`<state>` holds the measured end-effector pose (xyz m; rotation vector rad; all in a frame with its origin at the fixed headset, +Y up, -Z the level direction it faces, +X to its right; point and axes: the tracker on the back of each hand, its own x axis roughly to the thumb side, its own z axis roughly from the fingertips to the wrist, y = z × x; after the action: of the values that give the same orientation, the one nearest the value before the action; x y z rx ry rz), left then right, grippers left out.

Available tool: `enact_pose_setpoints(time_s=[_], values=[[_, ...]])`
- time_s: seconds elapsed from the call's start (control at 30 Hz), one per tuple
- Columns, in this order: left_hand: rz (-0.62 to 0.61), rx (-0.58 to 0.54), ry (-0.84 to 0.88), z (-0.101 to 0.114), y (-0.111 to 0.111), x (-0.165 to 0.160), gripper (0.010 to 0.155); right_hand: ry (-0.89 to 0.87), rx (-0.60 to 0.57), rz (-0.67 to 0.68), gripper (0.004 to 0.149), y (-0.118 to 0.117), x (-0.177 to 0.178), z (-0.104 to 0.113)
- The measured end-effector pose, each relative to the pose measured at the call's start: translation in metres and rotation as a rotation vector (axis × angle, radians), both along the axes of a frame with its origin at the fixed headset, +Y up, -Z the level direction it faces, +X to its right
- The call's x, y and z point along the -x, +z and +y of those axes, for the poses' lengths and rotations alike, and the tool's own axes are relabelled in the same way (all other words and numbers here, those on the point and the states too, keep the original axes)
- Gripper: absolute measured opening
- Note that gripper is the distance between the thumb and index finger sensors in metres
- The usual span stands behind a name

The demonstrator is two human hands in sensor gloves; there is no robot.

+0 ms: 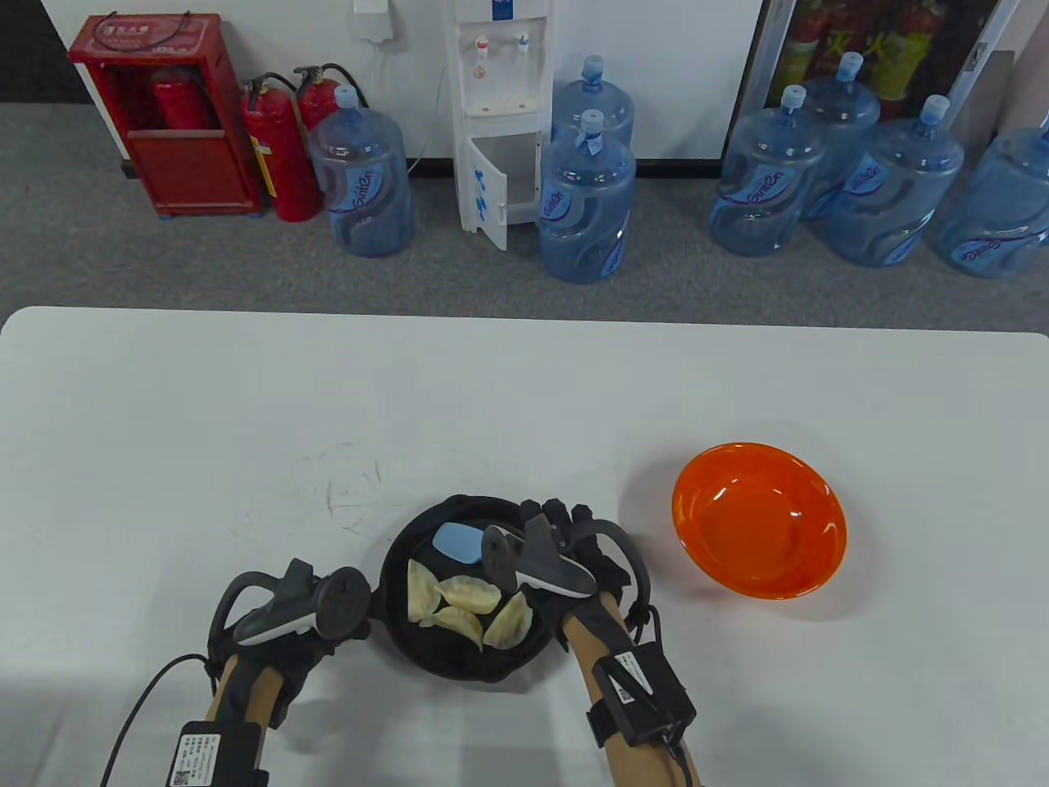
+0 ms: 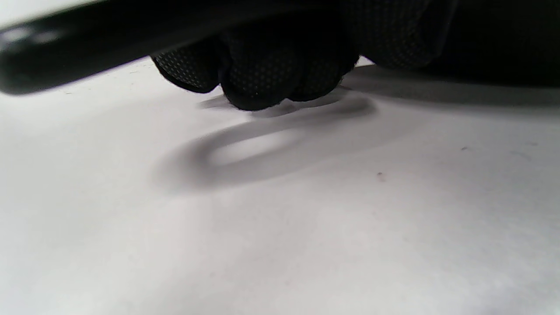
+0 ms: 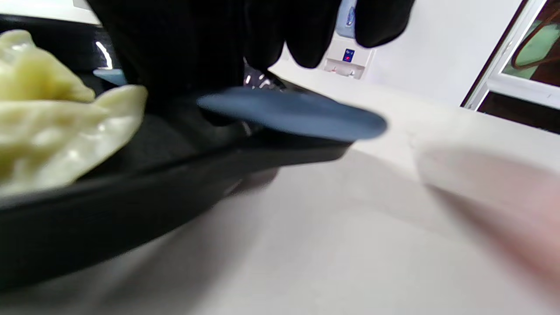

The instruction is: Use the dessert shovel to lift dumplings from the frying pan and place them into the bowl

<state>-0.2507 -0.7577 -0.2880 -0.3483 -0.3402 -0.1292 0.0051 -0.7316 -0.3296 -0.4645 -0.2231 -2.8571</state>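
A black frying pan (image 1: 401, 566) sits near the table's front edge with several pale dumplings (image 1: 459, 611) in it. The light-blue blade of the dessert shovel (image 1: 459, 543) lies flat in the far part of the pan, beyond the dumplings. My right hand (image 1: 561, 525) grips the shovel's handle at the pan's right rim. In the right wrist view the blue handle (image 3: 297, 114) juts out under my gloved fingers (image 3: 210, 52), beside dumplings (image 3: 52, 118). My left hand (image 1: 340, 611) is at the pan's left side, its fingers (image 2: 262, 78) curled round the black pan handle (image 2: 65, 48). The orange bowl (image 1: 758, 520) stands empty to the right.
The white table (image 1: 246, 426) stretches wide to the left and back. Beyond its far edge, on the floor, stand water bottles (image 1: 586, 201), a water dispenser (image 1: 500, 115), fire extinguishers (image 1: 279, 152) and a red cabinet (image 1: 164, 115).
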Motion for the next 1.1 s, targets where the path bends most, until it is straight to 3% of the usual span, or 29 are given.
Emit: enact_pose_setpoints(time_s=[0.37, 0.6, 0.83, 1.1], values=[[-0.002, 0.0, -0.005, 0.0, 0.0, 0.0, 0.051, -0.035, -0.022, 0.029, 0.046, 0.004, 0.005, 0.003], [0.002, 0.001, -0.007, 0.0, 0.0, -0.001, 0.052, -0.042, -0.278, 0.04, 0.045, 0.022, -0.008, 0.036], [-0.002, 0.001, -0.009, 0.0, 0.0, -0.001, 0.052, -0.09, -0.399, 0.057, 0.045, 0.059, -0.029, 0.063], [0.0, 0.007, -0.007, 0.0, 0.0, -0.001, 0.052, -0.224, -0.386, 0.053, 0.044, 0.085, -0.046, 0.046]])
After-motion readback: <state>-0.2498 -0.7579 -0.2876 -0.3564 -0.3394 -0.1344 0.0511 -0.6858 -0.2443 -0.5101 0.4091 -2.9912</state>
